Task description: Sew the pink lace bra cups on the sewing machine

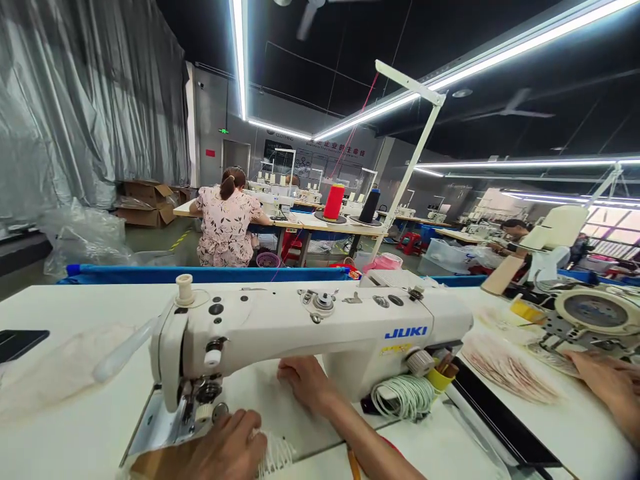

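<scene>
A white JUKI sewing machine [300, 327] stands across the table before me. My left hand [227, 443] is beside its needle area, with fingers bent and closed, partly blurred. Thin white cord loops [275, 455] lie against its fingertips; whether it grips them is unclear. Reaching under the machine's arm, my right hand [303, 380] rests curled on the machine bed [265, 377], its fingertips tucked out of sight. Anything inside that hand is hidden. A coil of pale green cord [405, 398] lies to the right of my right forearm.
A yellow cup [441, 379] with tools stands by the coil. At right, a co-worker's hand [603, 383] is at another machine [590, 310], near a fanned bundle of strips [510, 370]. A clear plastic piece [123, 351] and dark phone-like object [23, 343] lie left. Another person [227, 223] sits ahead.
</scene>
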Action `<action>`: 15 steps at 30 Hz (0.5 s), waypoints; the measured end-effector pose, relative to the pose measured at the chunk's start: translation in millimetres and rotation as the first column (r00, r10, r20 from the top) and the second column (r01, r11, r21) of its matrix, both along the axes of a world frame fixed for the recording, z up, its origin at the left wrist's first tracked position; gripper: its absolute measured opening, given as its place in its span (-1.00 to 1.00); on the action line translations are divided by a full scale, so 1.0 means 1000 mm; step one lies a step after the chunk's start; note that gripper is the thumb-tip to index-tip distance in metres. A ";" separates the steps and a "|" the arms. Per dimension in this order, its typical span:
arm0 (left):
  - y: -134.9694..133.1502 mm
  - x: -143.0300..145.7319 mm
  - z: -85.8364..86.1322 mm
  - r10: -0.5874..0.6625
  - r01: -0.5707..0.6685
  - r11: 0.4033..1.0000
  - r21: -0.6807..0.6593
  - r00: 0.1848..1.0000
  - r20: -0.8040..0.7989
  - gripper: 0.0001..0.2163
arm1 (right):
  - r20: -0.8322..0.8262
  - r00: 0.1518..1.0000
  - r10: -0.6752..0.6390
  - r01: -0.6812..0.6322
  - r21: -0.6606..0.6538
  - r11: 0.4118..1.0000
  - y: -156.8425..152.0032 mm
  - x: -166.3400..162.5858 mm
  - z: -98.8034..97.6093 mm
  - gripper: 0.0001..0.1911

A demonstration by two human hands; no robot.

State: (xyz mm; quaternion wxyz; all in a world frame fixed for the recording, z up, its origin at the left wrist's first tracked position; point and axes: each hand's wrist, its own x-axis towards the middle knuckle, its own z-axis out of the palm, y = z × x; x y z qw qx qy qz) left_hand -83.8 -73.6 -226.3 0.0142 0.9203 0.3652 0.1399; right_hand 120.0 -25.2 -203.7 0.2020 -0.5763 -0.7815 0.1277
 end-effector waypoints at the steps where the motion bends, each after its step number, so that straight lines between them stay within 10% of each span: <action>1: 0.005 0.007 0.002 0.001 -0.001 1.000 -0.030 1.000 -0.017 -0.74 | -0.004 1.000 -0.004 0.004 0.018 1.000 0.000 0.002 -0.002 -0.78; 6: 0.031 0.044 0.013 -0.047 0.041 0.993 -0.112 0.997 -0.058 -0.40 | -0.025 0.997 -0.075 0.079 0.190 0.979 -0.014 0.008 -0.006 -0.83; 11: 0.046 0.065 0.021 -0.010 0.001 0.991 -0.136 0.998 -0.062 -0.57 | -0.052 0.998 0.021 -0.001 0.364 0.931 -0.076 0.026 0.019 -0.74; 15: 0.048 0.066 0.027 0.013 -0.017 0.987 -0.161 1.000 -0.024 -0.48 | -0.183 0.979 0.090 0.072 0.724 0.686 -0.143 0.044 0.057 -0.79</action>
